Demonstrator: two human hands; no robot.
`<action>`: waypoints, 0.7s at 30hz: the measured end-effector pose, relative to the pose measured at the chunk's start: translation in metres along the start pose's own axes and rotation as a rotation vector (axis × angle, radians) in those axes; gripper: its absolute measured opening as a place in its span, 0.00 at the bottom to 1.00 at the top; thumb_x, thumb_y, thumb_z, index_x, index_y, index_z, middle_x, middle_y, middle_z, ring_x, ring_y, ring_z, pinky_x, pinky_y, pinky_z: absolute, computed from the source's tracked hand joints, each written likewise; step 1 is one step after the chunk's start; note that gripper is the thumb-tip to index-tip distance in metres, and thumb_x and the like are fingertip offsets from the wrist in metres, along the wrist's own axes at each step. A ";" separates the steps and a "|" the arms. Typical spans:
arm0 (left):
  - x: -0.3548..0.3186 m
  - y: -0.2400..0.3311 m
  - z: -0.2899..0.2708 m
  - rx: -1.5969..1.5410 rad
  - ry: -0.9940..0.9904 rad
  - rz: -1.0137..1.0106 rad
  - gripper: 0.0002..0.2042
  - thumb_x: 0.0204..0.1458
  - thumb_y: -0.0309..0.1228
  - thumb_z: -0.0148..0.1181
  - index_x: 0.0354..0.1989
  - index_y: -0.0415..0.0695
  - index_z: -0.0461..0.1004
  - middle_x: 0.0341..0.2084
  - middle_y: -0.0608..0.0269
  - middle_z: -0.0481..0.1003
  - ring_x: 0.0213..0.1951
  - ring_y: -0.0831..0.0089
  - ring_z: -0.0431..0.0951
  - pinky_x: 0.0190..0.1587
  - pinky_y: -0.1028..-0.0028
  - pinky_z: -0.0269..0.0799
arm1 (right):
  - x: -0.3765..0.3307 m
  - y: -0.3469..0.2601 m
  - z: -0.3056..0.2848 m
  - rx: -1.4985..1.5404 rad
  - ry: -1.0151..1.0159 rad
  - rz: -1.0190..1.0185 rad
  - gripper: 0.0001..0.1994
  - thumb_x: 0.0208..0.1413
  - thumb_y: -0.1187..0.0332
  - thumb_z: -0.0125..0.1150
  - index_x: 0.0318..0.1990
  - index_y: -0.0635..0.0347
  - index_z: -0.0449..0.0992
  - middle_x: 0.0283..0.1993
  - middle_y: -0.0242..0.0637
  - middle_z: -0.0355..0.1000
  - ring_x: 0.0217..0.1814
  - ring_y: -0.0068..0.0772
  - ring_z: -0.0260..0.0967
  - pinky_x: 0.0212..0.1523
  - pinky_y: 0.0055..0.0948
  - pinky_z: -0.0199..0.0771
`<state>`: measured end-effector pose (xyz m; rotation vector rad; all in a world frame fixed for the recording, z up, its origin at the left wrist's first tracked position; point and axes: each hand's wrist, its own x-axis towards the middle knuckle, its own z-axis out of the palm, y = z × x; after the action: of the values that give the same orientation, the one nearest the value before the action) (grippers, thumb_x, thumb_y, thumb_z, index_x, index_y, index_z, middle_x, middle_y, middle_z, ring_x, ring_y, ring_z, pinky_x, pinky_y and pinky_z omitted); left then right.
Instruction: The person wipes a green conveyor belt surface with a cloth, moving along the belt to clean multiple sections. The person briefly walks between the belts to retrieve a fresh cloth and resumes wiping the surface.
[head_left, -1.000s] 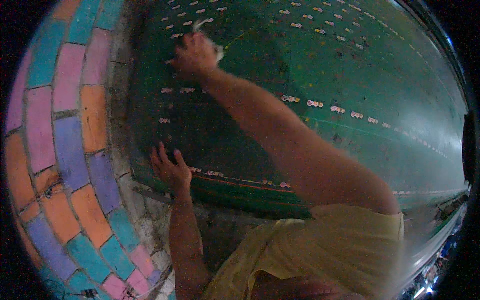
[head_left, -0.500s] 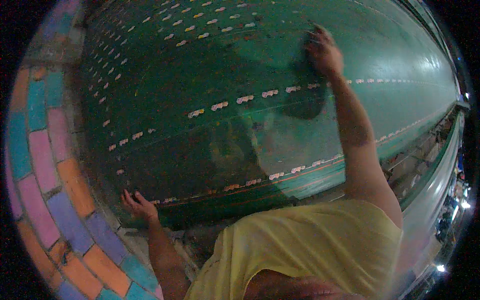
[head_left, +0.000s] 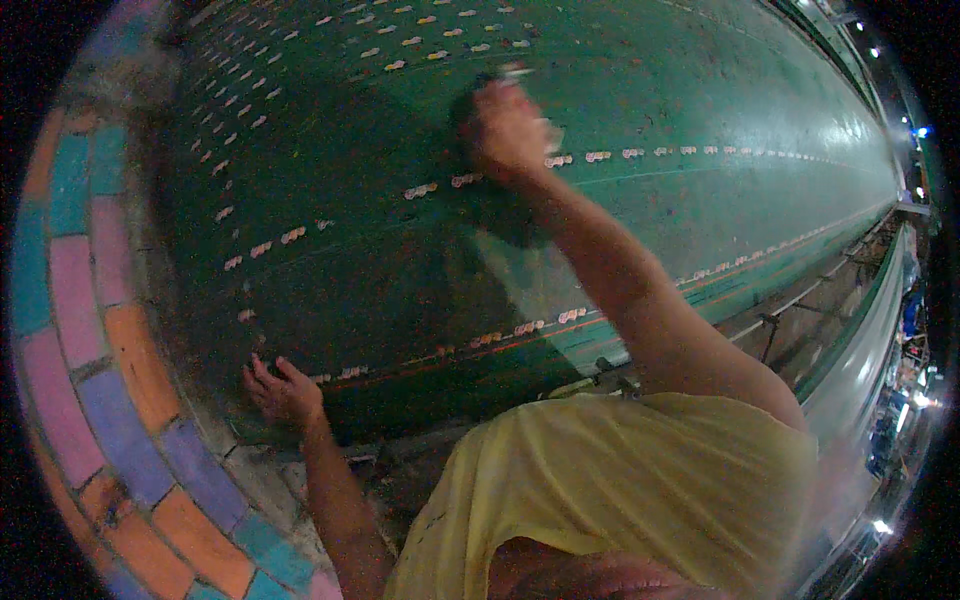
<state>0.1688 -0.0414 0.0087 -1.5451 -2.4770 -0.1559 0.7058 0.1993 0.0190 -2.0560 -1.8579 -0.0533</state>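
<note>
The right hand (head_left: 510,125) presses against the green wall (head_left: 700,120), fingers curled around a pale rag (head_left: 520,72) that is mostly hidden and blurred, high on the wall. The left hand (head_left: 282,390) lies flat and empty on the wall's lower edge, beside the coloured paving (head_left: 90,330).

head | fisheye, looks down, close | faces green wall (head_left: 640,90)

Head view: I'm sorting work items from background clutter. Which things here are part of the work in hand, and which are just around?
In hand:
- right hand, pressed on the green surface, something pale in it, too blurred to tell
- left hand, resting at its lower edge

Just around:
- coloured paving bricks
- distant lights
</note>
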 end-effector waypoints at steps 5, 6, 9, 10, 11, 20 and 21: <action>0.015 -0.001 0.011 -0.081 0.102 0.037 0.28 0.74 0.51 0.56 0.78 0.56 0.69 0.80 0.50 0.63 0.80 0.47 0.62 0.79 0.42 0.57 | -0.069 -0.194 0.065 0.328 -0.099 -0.377 0.28 0.64 0.56 0.64 0.70 0.57 0.77 0.78 0.52 0.68 0.81 0.59 0.63 0.80 0.57 0.65; 0.013 -0.010 0.021 -0.096 0.130 0.040 0.29 0.73 0.52 0.56 0.78 0.57 0.69 0.81 0.51 0.63 0.80 0.47 0.62 0.79 0.42 0.55 | -0.099 -0.227 0.071 0.363 -0.121 -0.479 0.28 0.65 0.56 0.63 0.71 0.57 0.77 0.80 0.52 0.67 0.83 0.59 0.61 0.83 0.57 0.61; 0.012 0.003 0.020 -0.102 0.043 -0.062 0.29 0.73 0.53 0.56 0.79 0.56 0.69 0.81 0.52 0.62 0.81 0.46 0.60 0.79 0.40 0.54 | -0.192 -0.224 0.056 0.450 -0.261 -0.738 0.29 0.69 0.53 0.62 0.73 0.55 0.76 0.82 0.50 0.65 0.84 0.59 0.59 0.87 0.58 0.54; 0.010 0.005 0.014 -0.093 0.008 -0.092 0.30 0.73 0.53 0.56 0.79 0.55 0.69 0.81 0.52 0.62 0.81 0.46 0.60 0.79 0.40 0.54 | -0.218 -0.207 0.034 0.482 -0.339 -0.785 0.30 0.70 0.52 0.62 0.74 0.55 0.75 0.82 0.49 0.65 0.85 0.60 0.59 0.87 0.58 0.53; 0.010 0.006 0.007 -0.085 -0.026 -0.115 0.30 0.73 0.53 0.55 0.79 0.55 0.69 0.81 0.52 0.62 0.81 0.46 0.59 0.79 0.39 0.53 | -0.233 -0.169 0.000 0.426 -0.389 -0.798 0.31 0.70 0.50 0.63 0.75 0.54 0.75 0.83 0.48 0.64 0.85 0.60 0.59 0.87 0.58 0.54; 0.008 0.026 -0.015 -0.030 -0.063 -0.108 0.31 0.74 0.53 0.53 0.81 0.55 0.66 0.83 0.52 0.59 0.83 0.45 0.56 0.80 0.37 0.50 | -0.188 0.114 -0.120 -0.168 -0.218 0.077 0.35 0.68 0.56 0.67 0.80 0.51 0.69 0.84 0.49 0.63 0.83 0.61 0.64 0.78 0.52 0.71; 0.004 0.021 -0.015 -0.030 -0.078 -0.106 0.31 0.74 0.53 0.53 0.81 0.55 0.66 0.83 0.52 0.59 0.83 0.45 0.56 0.80 0.37 0.50 | -0.179 0.130 -0.094 -0.350 0.019 0.032 0.33 0.69 0.54 0.66 0.79 0.51 0.71 0.83 0.50 0.64 0.83 0.61 0.65 0.76 0.51 0.73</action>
<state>0.1876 -0.0312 0.0235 -1.4585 -2.6303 -0.1535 0.8285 -0.0072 0.0269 -2.3004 -1.9123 -0.4161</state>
